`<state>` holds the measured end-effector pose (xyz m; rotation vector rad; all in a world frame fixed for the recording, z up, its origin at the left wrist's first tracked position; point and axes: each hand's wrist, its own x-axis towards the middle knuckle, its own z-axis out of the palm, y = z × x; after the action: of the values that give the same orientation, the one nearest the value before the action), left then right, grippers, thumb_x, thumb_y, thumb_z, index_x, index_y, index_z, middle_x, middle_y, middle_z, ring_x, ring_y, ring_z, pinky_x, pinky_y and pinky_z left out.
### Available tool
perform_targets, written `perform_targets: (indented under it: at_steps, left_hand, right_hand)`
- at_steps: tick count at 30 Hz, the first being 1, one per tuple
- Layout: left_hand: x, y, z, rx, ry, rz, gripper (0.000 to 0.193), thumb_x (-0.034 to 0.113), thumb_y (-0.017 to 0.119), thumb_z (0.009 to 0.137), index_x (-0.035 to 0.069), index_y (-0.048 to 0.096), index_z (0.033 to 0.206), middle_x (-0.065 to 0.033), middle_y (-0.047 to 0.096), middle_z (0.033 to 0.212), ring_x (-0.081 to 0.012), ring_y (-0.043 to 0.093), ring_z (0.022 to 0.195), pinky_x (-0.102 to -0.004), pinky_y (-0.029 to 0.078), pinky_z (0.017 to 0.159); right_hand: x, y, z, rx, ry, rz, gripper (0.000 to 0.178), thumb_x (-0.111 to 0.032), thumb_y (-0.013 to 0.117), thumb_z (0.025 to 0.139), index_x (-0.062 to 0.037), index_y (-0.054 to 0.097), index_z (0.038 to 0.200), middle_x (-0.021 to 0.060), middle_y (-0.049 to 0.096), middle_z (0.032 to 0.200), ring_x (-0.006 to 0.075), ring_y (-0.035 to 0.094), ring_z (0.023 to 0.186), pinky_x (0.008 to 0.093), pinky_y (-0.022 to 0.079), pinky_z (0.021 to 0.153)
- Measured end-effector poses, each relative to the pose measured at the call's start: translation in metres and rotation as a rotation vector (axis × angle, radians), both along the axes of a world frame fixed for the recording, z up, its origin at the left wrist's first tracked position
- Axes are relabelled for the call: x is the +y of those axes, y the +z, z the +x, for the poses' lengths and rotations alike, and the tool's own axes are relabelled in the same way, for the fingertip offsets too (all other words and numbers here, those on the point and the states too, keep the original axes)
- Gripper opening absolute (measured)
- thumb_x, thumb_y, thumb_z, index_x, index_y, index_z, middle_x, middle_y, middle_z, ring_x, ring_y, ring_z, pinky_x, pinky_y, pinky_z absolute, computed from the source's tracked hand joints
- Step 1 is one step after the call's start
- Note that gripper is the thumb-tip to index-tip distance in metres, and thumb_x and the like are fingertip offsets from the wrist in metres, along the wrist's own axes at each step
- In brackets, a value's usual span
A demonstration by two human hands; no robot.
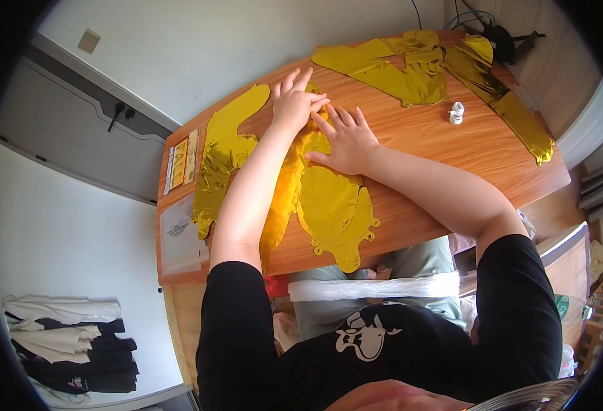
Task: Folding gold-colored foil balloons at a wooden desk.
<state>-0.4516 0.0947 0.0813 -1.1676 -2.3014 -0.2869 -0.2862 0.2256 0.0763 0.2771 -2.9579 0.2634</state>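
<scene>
Flat, deflated gold foil balloons lie on a wooden table (pixel 411 147). The middle foil balloon (pixel 329 205) stretches from beneath my hands toward the near edge, its small tabs hanging close to my lap. My left hand (pixel 294 103) reaches over its far end, fingers apart and lying on or just above the foil. Closer to me, my right hand (pixel 346 142) rests with fingers spread, partly on the foil and partly on the wood. Another gold foil balloon (pixel 229 147) is left of my left forearm. Neither hand is seen gripping anything.
More gold foil balloons (pixel 411 68) cover the far right, one long piece (pixel 514 113) running down the right edge. Two small white rolls (pixel 456 113) stand nearby. Left hold a clear plastic sleeve (pixel 181 236) and yellow packets (pixel 180 163). A white strip (pixel 377 286) crosses my lap.
</scene>
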Motion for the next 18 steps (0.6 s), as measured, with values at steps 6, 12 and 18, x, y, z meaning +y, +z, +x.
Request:
perform_targets:
  at_steps: [6,12,18]
  left_hand:
    - [-0.003,-0.002,-0.007,-0.194,0.043,-0.047,0.030,0.053,0.068,0.094,0.033,0.083,0.109,-0.0040,0.042,0.164,-0.0318,0.025,0.155,-0.0573,0.012,0.124]
    - [0.001,0.010,-0.017,-0.524,0.237,-0.035,0.059,0.068,0.030,0.102,0.039,0.071,0.133,-0.0034,0.024,0.172,-0.0350,0.007,0.160,-0.0714,-0.009,0.119]
    - [-0.003,0.023,0.063,-0.447,-0.357,0.388,0.030,0.045,0.056,0.100,0.033,0.079,0.115,-0.0022,0.046,0.161,-0.0309,0.036,0.150,-0.0650,0.005,0.122]
  right_hand:
    - [-0.002,0.000,-0.003,-0.015,0.004,0.019,0.103,-0.084,0.034,0.093,-0.0141,0.019,0.166,0.0246,0.026,0.167,0.0396,0.023,0.156,0.0576,0.014,0.126]
    - [-0.005,-0.001,-0.008,0.008,0.020,0.034,0.102,-0.085,0.033,0.093,-0.0139,0.023,0.165,0.0248,0.029,0.166,0.0400,0.025,0.155,0.0597,0.015,0.125]
    - [0.003,0.001,-0.007,-0.087,-0.012,0.041,0.098,-0.082,0.035,0.094,-0.0148,0.023,0.166,0.0241,0.024,0.168,0.0382,0.020,0.157,0.0592,0.013,0.126]
